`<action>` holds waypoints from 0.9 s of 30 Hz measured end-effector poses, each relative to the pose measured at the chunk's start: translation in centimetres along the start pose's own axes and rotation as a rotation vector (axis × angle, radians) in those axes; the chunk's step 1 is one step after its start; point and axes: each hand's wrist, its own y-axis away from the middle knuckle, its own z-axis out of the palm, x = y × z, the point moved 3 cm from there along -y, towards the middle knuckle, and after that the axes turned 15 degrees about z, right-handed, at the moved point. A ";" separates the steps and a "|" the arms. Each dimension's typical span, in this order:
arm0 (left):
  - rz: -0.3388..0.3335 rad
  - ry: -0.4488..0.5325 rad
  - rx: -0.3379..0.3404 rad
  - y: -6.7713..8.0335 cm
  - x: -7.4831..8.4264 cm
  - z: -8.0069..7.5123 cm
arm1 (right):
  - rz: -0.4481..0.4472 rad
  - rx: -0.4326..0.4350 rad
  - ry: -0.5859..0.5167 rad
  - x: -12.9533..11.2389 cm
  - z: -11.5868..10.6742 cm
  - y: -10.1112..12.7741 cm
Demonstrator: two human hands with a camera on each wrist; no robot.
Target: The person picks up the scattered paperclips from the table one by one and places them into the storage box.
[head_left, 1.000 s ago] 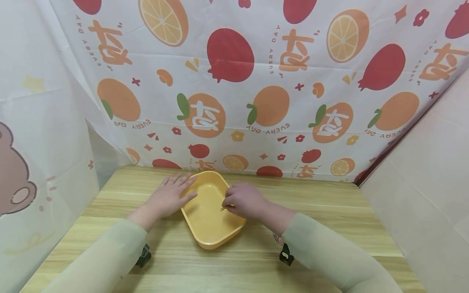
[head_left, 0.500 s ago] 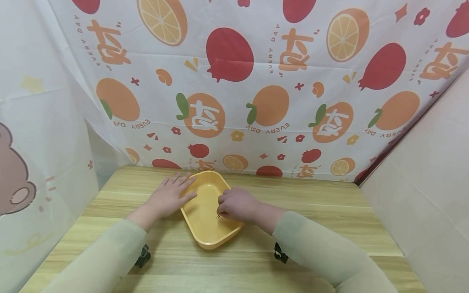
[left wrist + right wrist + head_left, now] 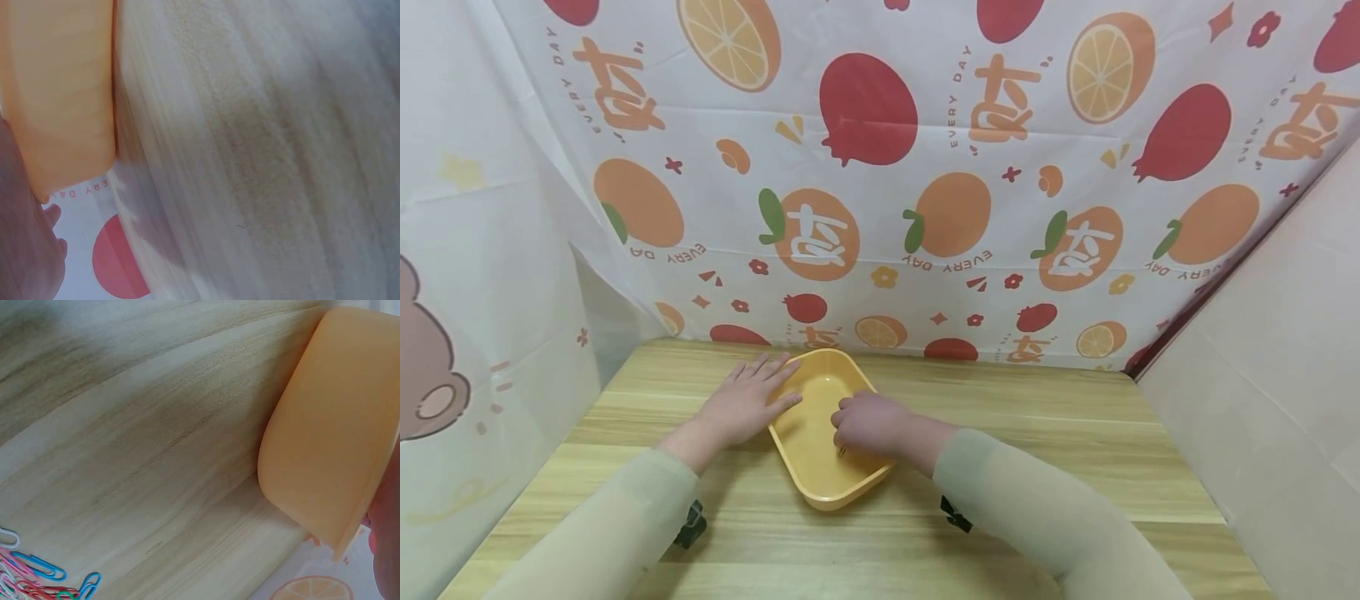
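Observation:
A yellow rectangular tray (image 3: 808, 450) stands at the middle of the table; its outer wall fills the left of the left wrist view. My left hand (image 3: 747, 404) rests on its left rim, fingers straight and spread. Over the inside of the tray, my right hand (image 3: 872, 425) has curled fingers and pinches a small yellowish paper clip (image 3: 842, 452). Most of the clip is hidden by the fingers. Several coloured paper clips, among them a blue one (image 3: 40, 567), lie in a pile on the table in the right wrist view; my right arm hides them in the head view.
The wood-grain table (image 3: 775, 554) meets a fruit-patterned cloth (image 3: 880, 250) at the back. White cloth walls stand at the left (image 3: 490, 292) and right (image 3: 1262, 333). A dark wrist strap (image 3: 691, 525) shows under the left sleeve.
My right hand has moved left and slightly toward me over the tray, carrying the paper clip lower into it. My left hand and the tray have stayed in place.

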 end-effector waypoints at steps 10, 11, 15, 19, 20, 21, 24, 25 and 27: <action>0.002 0.002 -0.004 0.0 0.0 0.0 | -0.033 -0.054 0.077 -1.1 0.0 -1.1; 0.002 0.001 -0.005 0.0 0.0 0.0 | -0.034 -0.056 0.080 -1.2 -0.1 -1.2; 0.003 0.001 -0.004 0.0 0.0 0.0 | -0.041 -0.060 0.096 -1.4 -0.2 -1.4; 0.002 -0.003 -0.003 0.0 0.0 0.0 | -0.038 -0.061 0.108 -1.4 -0.2 -1.4; 0.003 -0.003 -0.003 0.0 0.0 -0.1 | -0.036 -0.059 0.112 -1.4 -0.2 -1.4; 0.003 -0.005 -0.004 0.0 0.0 -0.1 | -0.035 -0.056 0.114 -1.4 -0.2 -1.4; 0.003 -0.007 -0.008 0.0 0.0 -0.1 | -0.033 -0.054 0.115 -1.3 -0.3 -1.4; 0.003 -0.005 -0.009 0.0 0.0 -0.1 | -0.033 -0.054 0.112 -1.2 -0.3 -1.4; 0.002 -0.002 -0.009 0.1 0.0 -0.2 | -0.033 -0.050 0.106 -1.1 -0.3 -1.4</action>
